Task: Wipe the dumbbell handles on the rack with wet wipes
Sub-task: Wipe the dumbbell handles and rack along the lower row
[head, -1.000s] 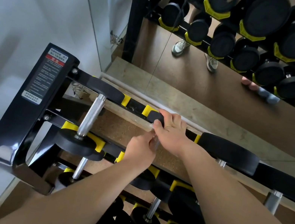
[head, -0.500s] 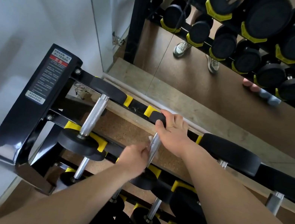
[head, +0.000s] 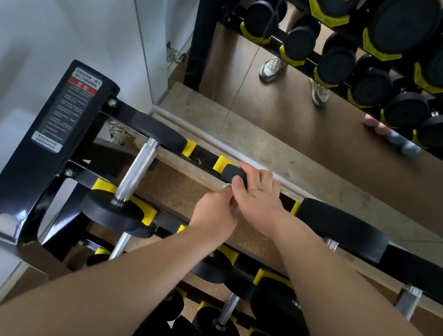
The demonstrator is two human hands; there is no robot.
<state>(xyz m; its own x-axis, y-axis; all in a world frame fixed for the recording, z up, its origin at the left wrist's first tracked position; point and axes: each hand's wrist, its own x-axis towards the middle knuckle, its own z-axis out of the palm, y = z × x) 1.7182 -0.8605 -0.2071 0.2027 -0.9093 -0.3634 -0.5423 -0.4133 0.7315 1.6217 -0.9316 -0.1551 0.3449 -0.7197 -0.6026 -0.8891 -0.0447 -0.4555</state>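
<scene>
Left hand [head: 214,218] was curled tight round the handle of the second dumbbell on the top tier. The handle was hidden under the fist; a pale sliver [head: 226,186] showed at the thumb, wipe or steel, could not tell. Right hand [head: 260,201] gripped that dumbbell's far rubber head [head: 231,172], matte black. Neighbouring handle [head: 136,173] was knurled bright steel. Rack [head: 39,153] was glossy black with yellow cradles [head: 189,149]. A mirror [head: 283,113] stood behind.

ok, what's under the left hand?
Only a white sliver, likely the wipe, shows past the left hand. The dumbbell handle beneath is hidden; the right hand holds the dumbbell's far end.
</scene>
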